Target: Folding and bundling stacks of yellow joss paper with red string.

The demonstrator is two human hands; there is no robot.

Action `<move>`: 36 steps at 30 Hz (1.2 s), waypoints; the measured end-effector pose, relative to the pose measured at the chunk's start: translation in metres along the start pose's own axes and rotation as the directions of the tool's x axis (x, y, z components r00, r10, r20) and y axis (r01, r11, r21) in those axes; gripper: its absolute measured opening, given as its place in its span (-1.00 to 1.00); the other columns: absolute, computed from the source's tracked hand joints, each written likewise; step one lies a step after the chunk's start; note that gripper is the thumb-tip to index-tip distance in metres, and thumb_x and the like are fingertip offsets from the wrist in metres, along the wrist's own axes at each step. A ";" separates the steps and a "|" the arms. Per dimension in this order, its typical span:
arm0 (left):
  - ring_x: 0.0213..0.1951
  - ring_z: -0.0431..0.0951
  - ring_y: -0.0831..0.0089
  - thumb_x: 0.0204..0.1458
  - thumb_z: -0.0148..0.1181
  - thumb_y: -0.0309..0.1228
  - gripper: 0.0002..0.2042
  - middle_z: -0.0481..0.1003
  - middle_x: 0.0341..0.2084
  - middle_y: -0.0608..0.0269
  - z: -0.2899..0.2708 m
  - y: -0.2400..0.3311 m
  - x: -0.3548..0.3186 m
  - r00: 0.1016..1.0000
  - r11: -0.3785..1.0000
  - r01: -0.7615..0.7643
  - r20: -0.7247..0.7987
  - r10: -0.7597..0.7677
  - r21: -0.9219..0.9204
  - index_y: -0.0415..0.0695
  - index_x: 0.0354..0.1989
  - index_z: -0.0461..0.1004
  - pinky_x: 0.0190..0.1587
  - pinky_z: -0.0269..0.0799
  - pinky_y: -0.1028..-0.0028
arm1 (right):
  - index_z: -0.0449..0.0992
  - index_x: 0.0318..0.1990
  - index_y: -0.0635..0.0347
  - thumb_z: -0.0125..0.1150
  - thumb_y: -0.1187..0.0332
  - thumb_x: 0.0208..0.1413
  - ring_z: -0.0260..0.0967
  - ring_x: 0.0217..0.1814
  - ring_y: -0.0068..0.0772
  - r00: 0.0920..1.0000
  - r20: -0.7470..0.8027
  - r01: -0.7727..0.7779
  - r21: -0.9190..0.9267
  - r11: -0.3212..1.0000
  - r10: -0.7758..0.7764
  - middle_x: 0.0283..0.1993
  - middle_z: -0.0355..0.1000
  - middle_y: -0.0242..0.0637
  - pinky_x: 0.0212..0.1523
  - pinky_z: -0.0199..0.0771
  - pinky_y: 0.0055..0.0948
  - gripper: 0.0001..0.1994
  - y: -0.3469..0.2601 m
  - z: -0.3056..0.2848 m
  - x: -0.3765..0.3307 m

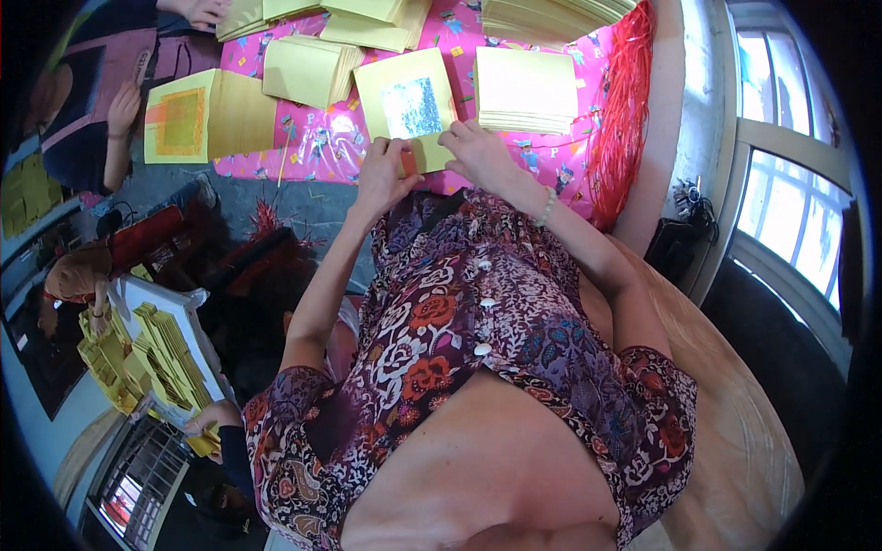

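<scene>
A yellow paper sheet with a silver foil square lies at the near edge of a table covered in pink patterned plastic. My left hand pinches its lower edge, with a small orange piece between the fingers. My right hand presses the sheet's lower right corner; a bead bracelet circles that wrist. Just right of the sheet is a stack of plain yellow paper.
More yellow paper stacks cover the table, one sheet with an orange and gold square. Red string bundle hangs at the right edge. Another person sits at the left. Folded yellow papers fill a tray below left. Window at right.
</scene>
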State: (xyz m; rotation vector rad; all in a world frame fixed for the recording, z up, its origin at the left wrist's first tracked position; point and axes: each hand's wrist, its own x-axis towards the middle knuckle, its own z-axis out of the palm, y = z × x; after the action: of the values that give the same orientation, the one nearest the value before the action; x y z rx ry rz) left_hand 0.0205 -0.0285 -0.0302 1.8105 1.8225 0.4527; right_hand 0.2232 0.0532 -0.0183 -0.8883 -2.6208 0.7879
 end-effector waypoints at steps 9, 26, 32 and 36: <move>-0.19 0.38 0.14 -0.34 0.38 -0.44 -0.52 0.35 -0.26 0.12 0.000 -0.020 -0.002 0.996 0.985 -0.091 0.010 0.091 0.146 -0.10 -0.15 0.37 -0.13 0.37 0.24 | 0.26 -0.08 0.15 0.48 0.16 -0.39 0.25 -0.04 -0.30 0.964 0.263 0.066 -0.344 0.937 0.029 -0.15 0.23 -0.30 -0.12 0.43 -0.33 -0.33 -0.007 0.034 0.028; -0.37 0.55 0.26 -0.12 0.28 -0.37 -0.85 0.55 -0.43 0.22 -0.018 -0.062 0.006 0.962 0.980 -0.118 0.228 0.153 -0.162 -0.10 -0.35 0.57 -0.31 0.45 0.34 | 0.54 -0.44 0.11 0.29 0.15 -0.08 0.47 -0.27 -0.20 0.908 0.413 0.120 -0.095 0.988 -0.070 -0.33 0.43 -0.25 -0.30 0.48 -0.26 -0.77 0.011 0.040 0.051; -0.38 0.56 0.31 -0.09 0.28 -0.36 -0.86 0.56 -0.42 0.25 -0.012 -0.073 0.009 0.955 0.961 -0.022 0.278 0.102 -0.277 -0.08 -0.34 0.58 -0.33 0.44 0.39 | 0.56 -0.44 0.09 0.23 0.13 -0.02 0.48 -0.28 -0.22 0.907 0.412 0.136 -0.092 0.986 -0.086 -0.33 0.44 -0.26 -0.31 0.48 -0.25 -0.77 0.010 0.041 0.054; -0.37 0.56 0.36 -0.04 0.25 -0.39 -0.88 0.57 -0.39 0.26 -0.010 -0.077 0.009 0.947 0.944 0.006 0.305 0.101 -0.329 -0.08 -0.31 0.57 -0.30 0.44 0.42 | 0.57 -0.42 0.08 0.22 0.14 -0.01 0.48 -0.27 -0.22 0.892 0.450 0.105 -0.107 0.989 -0.046 -0.33 0.43 -0.25 -0.30 0.47 -0.25 -0.78 0.008 0.043 0.054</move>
State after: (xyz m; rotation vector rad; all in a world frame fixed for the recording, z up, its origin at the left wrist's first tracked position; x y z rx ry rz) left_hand -0.0477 -0.0218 -0.0682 1.5949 1.3941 0.4230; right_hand 0.1674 0.0750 -0.0537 -0.6938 -3.1177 0.9012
